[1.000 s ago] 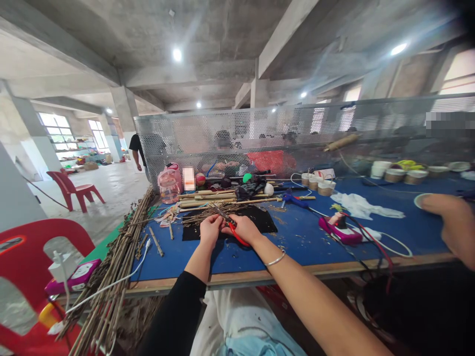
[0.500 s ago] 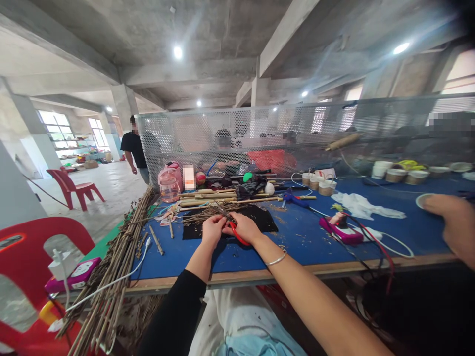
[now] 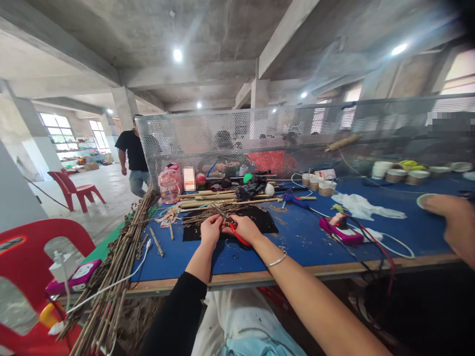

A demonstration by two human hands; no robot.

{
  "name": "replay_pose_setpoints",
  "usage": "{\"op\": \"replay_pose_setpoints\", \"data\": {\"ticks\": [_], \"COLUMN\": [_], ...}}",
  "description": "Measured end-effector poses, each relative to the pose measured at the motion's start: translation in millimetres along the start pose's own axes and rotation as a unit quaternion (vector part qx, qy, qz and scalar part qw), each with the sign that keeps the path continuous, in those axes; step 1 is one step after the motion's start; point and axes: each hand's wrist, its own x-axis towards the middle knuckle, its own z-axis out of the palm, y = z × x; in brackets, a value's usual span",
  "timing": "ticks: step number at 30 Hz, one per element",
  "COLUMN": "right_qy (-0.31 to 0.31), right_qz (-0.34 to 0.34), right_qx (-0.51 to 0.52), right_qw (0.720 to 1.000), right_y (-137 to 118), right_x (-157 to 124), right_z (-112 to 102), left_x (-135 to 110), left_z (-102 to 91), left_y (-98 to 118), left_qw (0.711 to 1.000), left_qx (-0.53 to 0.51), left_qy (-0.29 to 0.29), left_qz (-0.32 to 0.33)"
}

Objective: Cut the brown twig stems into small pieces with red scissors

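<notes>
My right hand (image 3: 244, 229) grips red-handled pruning shears (image 3: 234, 230) over a black cloth (image 3: 256, 218) on the blue table (image 3: 300, 237). Pressed close beside it, my left hand (image 3: 211, 230) is closed on a thin twig that meets the shears' blades. A pile of small twigs (image 3: 202, 215) lies just beyond both hands.
A long bundle of sticks (image 3: 118, 262) runs along the table's left edge. Bamboo rods (image 3: 222, 198), a pink jug (image 3: 169, 184), a pink glue gun (image 3: 339, 228) with cords and small cups (image 3: 319, 184) sit around. Another person's hand (image 3: 452, 222) rests at right. Someone walks at back left (image 3: 133, 153). Red chairs (image 3: 33, 267) stand left.
My hands stay in place on the twig and shears. The person in the black shirt at the back left has walked closer into view.
</notes>
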Motion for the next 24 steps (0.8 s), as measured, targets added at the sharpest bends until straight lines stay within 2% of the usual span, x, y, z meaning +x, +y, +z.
{"op": "replay_pose_setpoints", "data": {"ticks": [4, 9, 15, 20, 24], "right_qy": [0.02, 0.02, -0.005, -0.021, -0.016], "right_qz": [-0.019, -0.065, -0.044, -0.024, -0.021], "right_qx": [-0.026, -0.013, 0.003, -0.008, -0.015], "right_qw": [0.999, 0.998, 0.999, 0.999, 1.0], "right_y": [-0.3, -3.0, -6.1, -7.7, -7.9], "right_x": [1.1, 2.8, 0.2, -1.0, -1.2], "right_z": [2.8, 4.0, -1.9, -3.5, -2.7], "left_x": [0.0, -0.1, 3.2, 3.5, 4.3], "left_z": [1.6, 0.9, -4.2, -5.0, -4.6], "left_y": [2.0, 0.0, -6.7, -5.9, -5.5], "left_qw": [0.999, 1.0, 0.998, 0.996, 0.997], "left_qx": [-0.015, 0.017, 0.049, 0.083, 0.073], "left_qy": [0.028, -0.009, -0.032, -0.016, -0.005], "left_qz": [0.002, 0.013, 0.033, 0.039, 0.036]}}
